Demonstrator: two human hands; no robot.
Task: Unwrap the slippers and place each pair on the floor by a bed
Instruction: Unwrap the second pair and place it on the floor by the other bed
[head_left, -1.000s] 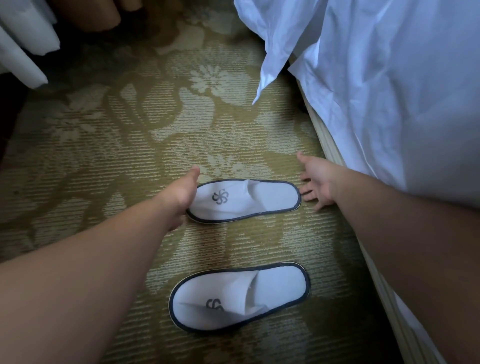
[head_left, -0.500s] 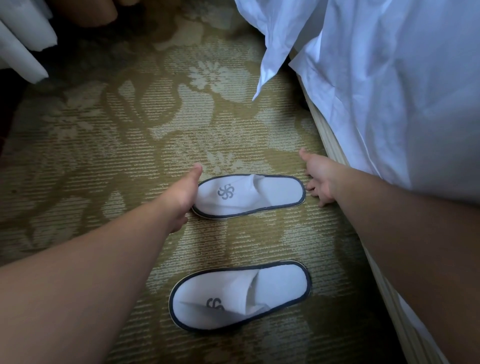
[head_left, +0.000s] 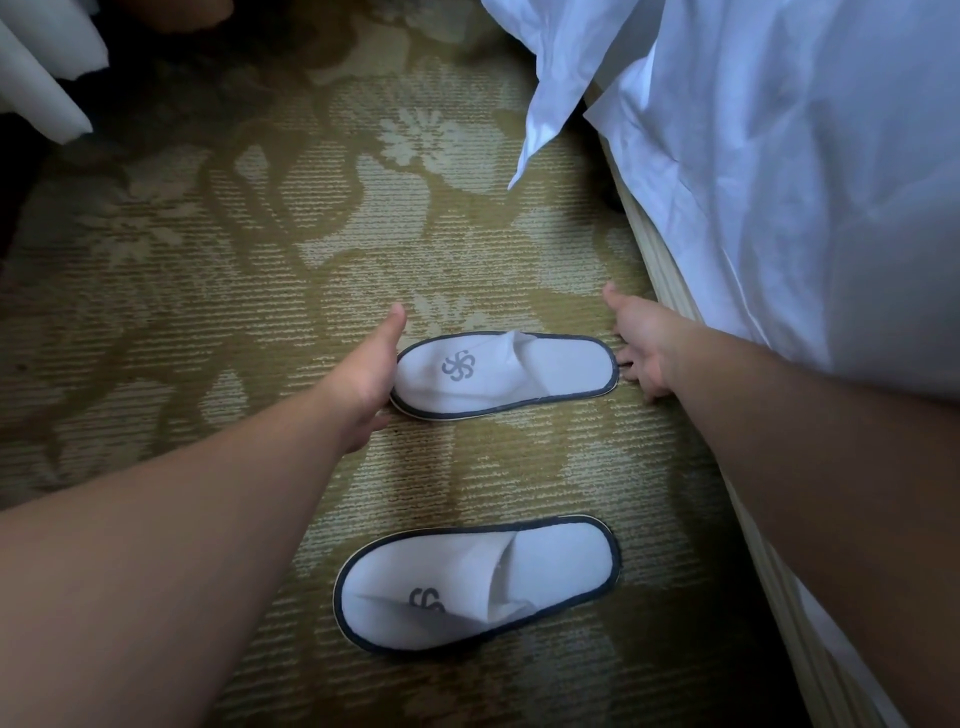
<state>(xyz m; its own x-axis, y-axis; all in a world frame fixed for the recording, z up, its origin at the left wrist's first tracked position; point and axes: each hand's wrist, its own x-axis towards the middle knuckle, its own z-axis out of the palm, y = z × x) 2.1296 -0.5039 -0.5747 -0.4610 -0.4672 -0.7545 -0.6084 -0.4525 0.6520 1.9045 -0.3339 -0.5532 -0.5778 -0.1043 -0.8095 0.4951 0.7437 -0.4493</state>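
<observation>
- Far slipper (head_left: 506, 371): white with dark trim, flat on the floor (head_left: 208, 312), heel end near the bed's edge and toe end pointing away from it. Over the last second we see it slid a little farther from the near slipper and set straighter, so the gap between the two has widened.
- Near slipper (head_left: 478, 582): same kind, lying flat and unwrapped, roughly parallel to the far one. Nothing touches it and it has not moved.
- Left hand (head_left: 366, 382): resting against the toe end of the far slipper. Grip apart, thumb lifted clear, the visible fingers lying along the carpet. It has travelled with the slipper.
- Right hand (head_left: 641, 353): at the heel end of the same slipper. Grip apart, fingers spread and touching the trim, between slipper and bed (head_left: 675, 312).
- Bed sheet (head_left: 779, 182): white, hanging over the bed's edge, well above the slippers.
- Reading for the task: we judge this pair unwrapped and already down by the bed, and the two hands only squaring up the far slipper. What remains here looks like letting go. We see no second pair and no wrapper in view.
</observation>
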